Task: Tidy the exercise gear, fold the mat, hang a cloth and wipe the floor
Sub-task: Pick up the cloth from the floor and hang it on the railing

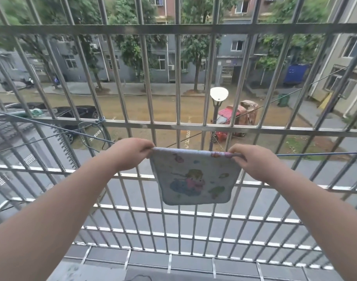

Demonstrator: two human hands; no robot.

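A person leans both bare arms out toward a steel window grille (177, 126), holding a small printed cloth (195, 179) draped over a thin blue line (315, 154) strung across the inside of the bars. The left hand (131, 153) grips the cloth's upper left corner, its fingers curled down over the fold where the fabric meets the line, knuckles toward the camera. The right hand (252, 161) does the same at the upper right corner, fingers and thumb pinched on the folded edge and on the line beneath it. The cloth's top edge runs taut and nearly level between the two sets of fingers; the rest hangs straight down below them, free of both hands, with its lower corners rounded. It is pale, with a cartoon figure printed near the middle and smaller coloured motifs scattered about it.

The line runs on to the left, where it is knotted to a horizontal bar of the grille, and on to the right past the right hand. Beyond the bars lie a wet courtyard, a white-globed lamp post (219, 94), a red vehicle (228, 116) partly under a brown cover, a dark car (78, 112) to the left, trees and grey apartment blocks. A tiled ledge (173, 262) runs below the grille at the bottom of the view.
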